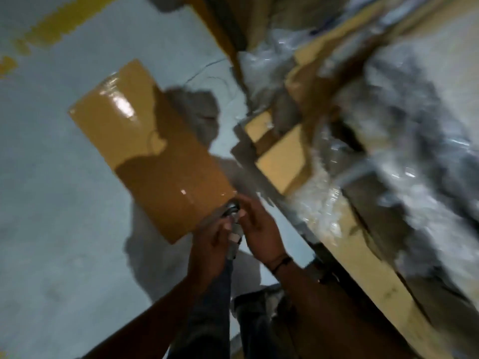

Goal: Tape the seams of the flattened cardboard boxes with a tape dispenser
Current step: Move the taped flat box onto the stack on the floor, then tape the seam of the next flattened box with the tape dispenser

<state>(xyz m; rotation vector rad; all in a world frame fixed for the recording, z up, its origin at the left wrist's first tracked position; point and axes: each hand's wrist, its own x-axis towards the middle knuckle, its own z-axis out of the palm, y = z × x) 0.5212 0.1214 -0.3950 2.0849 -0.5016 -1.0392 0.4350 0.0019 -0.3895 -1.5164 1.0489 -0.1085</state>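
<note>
Fingers [226,226] of the left hand [208,239] and the right hand [261,233] are curling narrowly round a small grey tape dispenser [232,213], holding it between them at the near right corner of the flattened cardboard box [155,151]. Blur is hiding whether either hand is also pinching a loose tape end. The box is lying flat on the pale floor [51,203], and a glossy band of tape [118,101] is shining on its far half. Judging from this arrangement, the main risk is sitting at that corner: with both hands occupied on the dispenser, nothing is pressing the board down, so a pull on the tape is likely to be dragging or lifting the light box rather than parting the strip cleanly. A tail left unpressed at the edge is risking peeling back or folding onto itself, and a slanted cut is risking a ragged end that is leaving the seam partly open. Any cutting blade on the dispenser, not distinguishable here, would be working close to the fingertips and threatening a nick should a hand be slipping. Near the box on the right, a heap of cardboard and crumpled plastic wrap [363,151] is crowding the working corner, and loose film is liable to be catching on exposed adhesive.
</note>
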